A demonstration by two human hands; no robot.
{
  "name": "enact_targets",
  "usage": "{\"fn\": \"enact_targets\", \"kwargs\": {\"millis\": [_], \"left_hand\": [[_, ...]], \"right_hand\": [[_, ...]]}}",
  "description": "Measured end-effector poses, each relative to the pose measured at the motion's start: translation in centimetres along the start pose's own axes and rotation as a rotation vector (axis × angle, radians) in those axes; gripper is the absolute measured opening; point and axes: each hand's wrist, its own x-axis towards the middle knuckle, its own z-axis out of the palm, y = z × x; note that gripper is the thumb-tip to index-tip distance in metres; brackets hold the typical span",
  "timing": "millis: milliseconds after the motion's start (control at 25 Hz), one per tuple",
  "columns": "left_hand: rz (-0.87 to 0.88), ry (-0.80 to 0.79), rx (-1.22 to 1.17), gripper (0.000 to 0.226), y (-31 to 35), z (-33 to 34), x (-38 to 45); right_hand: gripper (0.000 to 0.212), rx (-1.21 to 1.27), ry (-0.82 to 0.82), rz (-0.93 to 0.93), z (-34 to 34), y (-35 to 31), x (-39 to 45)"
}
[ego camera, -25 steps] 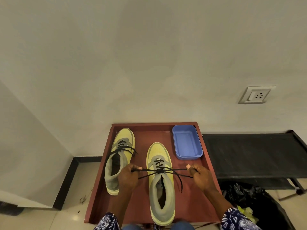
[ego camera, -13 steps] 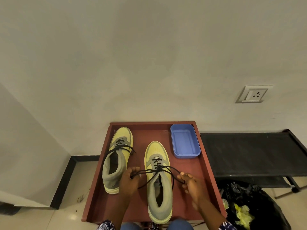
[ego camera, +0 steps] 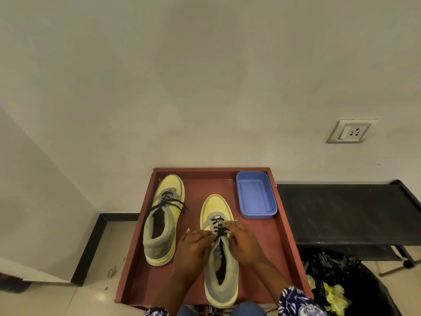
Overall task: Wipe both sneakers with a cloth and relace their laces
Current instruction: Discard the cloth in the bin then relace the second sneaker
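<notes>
Two yellow-and-grey sneakers with black laces stand on a red-brown table, toes toward the wall. The left sneaker stands alone with its lace ends lying loose across its tongue. Over the right sneaker, both my hands meet at the top of the lacing. My left hand and my right hand have their fingertips together on the black lace and pinch it close to the tongue. The lace ends are hidden under my fingers. No cloth shows.
A blue plastic tray sits at the table's back right corner. A black bench adjoins the table on the right, with a black bin bag below it. The wall with a socket stands right behind the table.
My hands held the lace ends stretched out wide to each side; they have since come inward and now meet over the right sneaker's tongue. The left sneaker has not moved.
</notes>
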Motion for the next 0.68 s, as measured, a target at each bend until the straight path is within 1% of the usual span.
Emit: {"fn": "enact_targets", "kwargs": {"millis": [120,240,360,520,600,680], "left_hand": [[0.012,-0.107,0.035,0.032,0.0,-0.2,0.0],[-0.020,-0.156,-0.036,0.031,-0.1,0.0,0.2],[-0.077,-0.158,-0.018,0.028,0.5,0.0,0.2],[-0.228,-0.181,-0.137,0.034,0.5,0.2,-0.2],[-0.228,-0.181,-0.166,0.027,0.2,0.4,-0.6],[-0.241,-0.139,-0.185,0.030,-0.1,1.1,-0.9]], "right_hand": [[0.034,-0.036,-0.017,0.039,-0.1,-0.3,0.9],[0.034,-0.079,-0.015,0.085,-0.2,-0.3,1.0],[0.033,-0.116,-0.043,0.101,-0.1,-0.1,0.7],[0.012,-0.118,-0.048,0.143,-0.2,0.1,0.2],[0.010,-0.112,-0.025,0.177,-0.3,0.2,-0.1],[0.011,-0.074,0.014,0.193,-0.4,0.2,-0.4]]}}
